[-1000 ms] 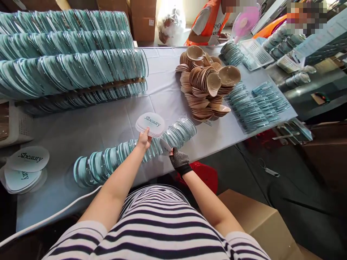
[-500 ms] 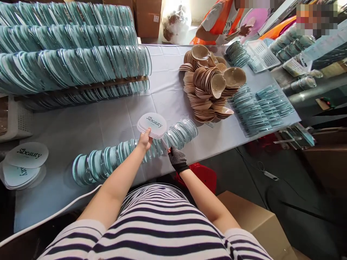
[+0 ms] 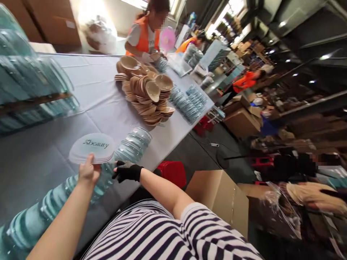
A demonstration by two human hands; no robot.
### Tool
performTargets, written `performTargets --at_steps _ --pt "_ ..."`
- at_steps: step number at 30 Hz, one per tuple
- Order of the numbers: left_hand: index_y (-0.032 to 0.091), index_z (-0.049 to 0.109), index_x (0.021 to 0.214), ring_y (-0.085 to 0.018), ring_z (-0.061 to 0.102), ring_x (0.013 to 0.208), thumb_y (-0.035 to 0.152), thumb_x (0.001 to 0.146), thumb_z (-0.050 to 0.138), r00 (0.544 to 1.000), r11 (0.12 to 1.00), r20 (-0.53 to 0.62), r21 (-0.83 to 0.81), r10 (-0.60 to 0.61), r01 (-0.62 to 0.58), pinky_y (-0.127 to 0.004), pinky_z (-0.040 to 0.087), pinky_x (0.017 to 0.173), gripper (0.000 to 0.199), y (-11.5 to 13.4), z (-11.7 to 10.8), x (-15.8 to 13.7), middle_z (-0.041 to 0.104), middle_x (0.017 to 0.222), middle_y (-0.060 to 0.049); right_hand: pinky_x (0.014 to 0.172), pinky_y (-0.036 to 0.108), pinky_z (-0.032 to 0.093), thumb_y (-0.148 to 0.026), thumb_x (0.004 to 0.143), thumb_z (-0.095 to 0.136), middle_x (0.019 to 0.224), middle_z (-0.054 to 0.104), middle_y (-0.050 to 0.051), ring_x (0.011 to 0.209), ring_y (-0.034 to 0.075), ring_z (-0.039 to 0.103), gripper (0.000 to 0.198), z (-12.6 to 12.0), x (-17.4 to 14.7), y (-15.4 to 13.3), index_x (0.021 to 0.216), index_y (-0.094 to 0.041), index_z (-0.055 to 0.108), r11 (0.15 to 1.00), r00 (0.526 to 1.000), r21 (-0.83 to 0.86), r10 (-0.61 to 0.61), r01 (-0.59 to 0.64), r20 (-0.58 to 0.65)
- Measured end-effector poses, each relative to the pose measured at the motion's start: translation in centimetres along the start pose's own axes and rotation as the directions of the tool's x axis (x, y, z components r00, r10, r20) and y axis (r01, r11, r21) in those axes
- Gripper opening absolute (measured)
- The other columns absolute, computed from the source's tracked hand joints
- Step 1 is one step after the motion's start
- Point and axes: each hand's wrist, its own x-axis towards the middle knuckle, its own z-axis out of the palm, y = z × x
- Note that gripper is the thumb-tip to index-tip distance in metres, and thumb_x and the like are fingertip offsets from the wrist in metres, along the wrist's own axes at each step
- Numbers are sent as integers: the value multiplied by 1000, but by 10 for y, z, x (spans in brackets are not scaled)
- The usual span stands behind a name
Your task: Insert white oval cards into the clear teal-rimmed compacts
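My bare left hand (image 3: 89,172) is closed on a stack of white oval cards (image 3: 95,144), the top one printed with "beauty" in dark letters. It holds the stack above a long row of teal, clear-wrapped round pieces (image 3: 135,144) lying along the table's near side. Just right of the cards, my right hand (image 3: 127,171), in a black glove with bare fingertips, reaches to this row. Its fingers are curled in at the wrapped pieces; blur hides what lies between them.
Brown shallow bowls (image 3: 148,90) are heaped on the grey-covered table (image 3: 89,90). Racked teal pieces (image 3: 35,76) stand left, and more wrapped rows (image 3: 187,103) lie beyond the bowls. A red stool (image 3: 172,173) and a carton (image 3: 214,195) are beside me. Across the table works a person in an orange vest (image 3: 145,36).
My view has swung to the right, so the table's contents appear further left and more of the workshop shows. The card stack stays in my left hand; my right hand is still at the row.
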Motion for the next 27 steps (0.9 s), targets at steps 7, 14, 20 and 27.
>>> performTargets --at_steps 7,14,20,27 --pt "21 70 91 -8 71 86 3 86 55 996 996 -26 11 86 -85 -17 57 82 24 -7 8 -5 76 87 4 80 35 53 -40 92 52 88 71 9 85 22 67 27 -34 8 -19 87 -17 66 979 1000 -202 4 -5 -5" --pt "13 71 85 -15 72 79 5 83 62 999 1000 32 -7 1 -1 -28 58 85 12 1 6 -34 75 79 -3 109 31 38 -28 96 41 140 54 11 129 18 49 45 -51 1 -33 139 -16 50 979 842 -143 -198 145 -502" --pt "15 72 95 -17 73 77 8 79 69 998 998 36 46 46 -47 -29 60 77 18 11 -26 -43 76 81 -3 106 40 40 -30 93 43 140 52 18 131 27 46 53 -3 -8 -61 142 -9 47 904 729 -315 -420 288 -540" --pt "15 71 96 -17 73 81 11 81 70 999 997 23 -69 39 -37 -29 60 80 15 24 -39 -35 75 77 -2 83 30 49 -31 100 24 117 66 19 104 23 63 50 -18 -25 -45 129 -8 57 995 681 -99 -74 2 -728"
